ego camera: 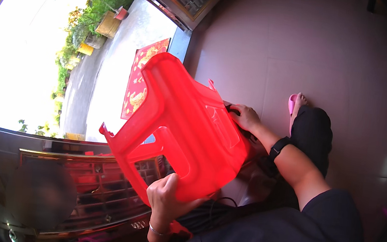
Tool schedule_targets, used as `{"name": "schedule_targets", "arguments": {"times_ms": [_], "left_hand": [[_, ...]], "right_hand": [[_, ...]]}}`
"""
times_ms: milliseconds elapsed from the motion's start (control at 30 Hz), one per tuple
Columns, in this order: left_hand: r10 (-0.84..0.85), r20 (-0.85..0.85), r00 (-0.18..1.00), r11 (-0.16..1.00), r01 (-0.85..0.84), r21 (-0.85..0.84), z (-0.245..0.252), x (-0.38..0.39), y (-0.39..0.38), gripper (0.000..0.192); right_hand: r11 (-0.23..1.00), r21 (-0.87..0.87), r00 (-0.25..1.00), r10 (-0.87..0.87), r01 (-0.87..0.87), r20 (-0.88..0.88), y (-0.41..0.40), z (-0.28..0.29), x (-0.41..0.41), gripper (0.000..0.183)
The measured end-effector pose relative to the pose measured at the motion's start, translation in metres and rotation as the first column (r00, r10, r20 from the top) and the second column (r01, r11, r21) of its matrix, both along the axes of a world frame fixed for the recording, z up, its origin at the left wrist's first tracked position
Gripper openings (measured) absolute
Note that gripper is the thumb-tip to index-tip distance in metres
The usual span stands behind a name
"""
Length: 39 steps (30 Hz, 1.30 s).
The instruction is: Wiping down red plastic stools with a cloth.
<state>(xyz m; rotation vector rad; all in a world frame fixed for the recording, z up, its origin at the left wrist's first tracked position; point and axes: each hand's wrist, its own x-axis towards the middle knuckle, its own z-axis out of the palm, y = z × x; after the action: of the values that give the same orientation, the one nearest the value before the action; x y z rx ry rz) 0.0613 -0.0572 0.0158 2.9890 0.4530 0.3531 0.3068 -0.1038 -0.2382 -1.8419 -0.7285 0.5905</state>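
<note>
A red plastic stool (192, 128) is held up at a tilt in front of me, with cut-outs in its sides. My left hand (173, 198) grips its near lower edge, the fingers partly hidden by the plastic. Beyond the stool's right side, my right hand (246, 117) is closed around a dark object (233, 110). Most of that object is behind the stool and the hand, so its kind is unclear.
To the left is an open doorway with a red-and-gold doormat (145, 78). Potted plants (107, 25) line the paving outside. A door panel with metal latticework (109, 187) stands lower left. My foot, in a pink slipper (292, 103), rests on the tiled floor (297, 43).
</note>
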Motion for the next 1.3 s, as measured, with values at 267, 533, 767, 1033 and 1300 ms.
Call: {"name": "schedule_targets", "arguments": {"times_ms": [267,533,767,1033,1300], "left_hand": [[0.026,-0.012,1.0,0.999,-0.026,0.018,0.0,0.0,0.003,0.071],[0.032,-0.018,0.999,0.998,-0.031,0.059,-0.002,-0.004,0.004,0.073],[0.024,-0.008,1.0,0.998,-0.023,0.065,-0.004,0.002,0.003,0.073],[-0.01,-0.011,1.0,0.998,0.01,0.057,0.01,0.001,0.007,0.061],[0.031,0.055,0.998,0.998,-0.033,0.045,0.009,-0.015,0.007,0.064]], "right_hand": [[1.0,-0.002,1.0,-0.003,0.003,0.014,-0.001,0.01,-0.002,0.039],[1.0,0.008,1.0,-0.008,0.007,0.011,0.004,-0.003,-0.005,0.041],[0.999,-0.001,0.996,-0.036,0.036,0.08,0.007,-0.021,0.0,0.042],[0.996,0.093,1.0,-0.006,0.004,0.018,0.009,-0.015,-0.002,0.036],[0.999,-0.028,0.997,-0.034,0.036,0.063,0.017,-0.046,-0.007,0.045]]}}
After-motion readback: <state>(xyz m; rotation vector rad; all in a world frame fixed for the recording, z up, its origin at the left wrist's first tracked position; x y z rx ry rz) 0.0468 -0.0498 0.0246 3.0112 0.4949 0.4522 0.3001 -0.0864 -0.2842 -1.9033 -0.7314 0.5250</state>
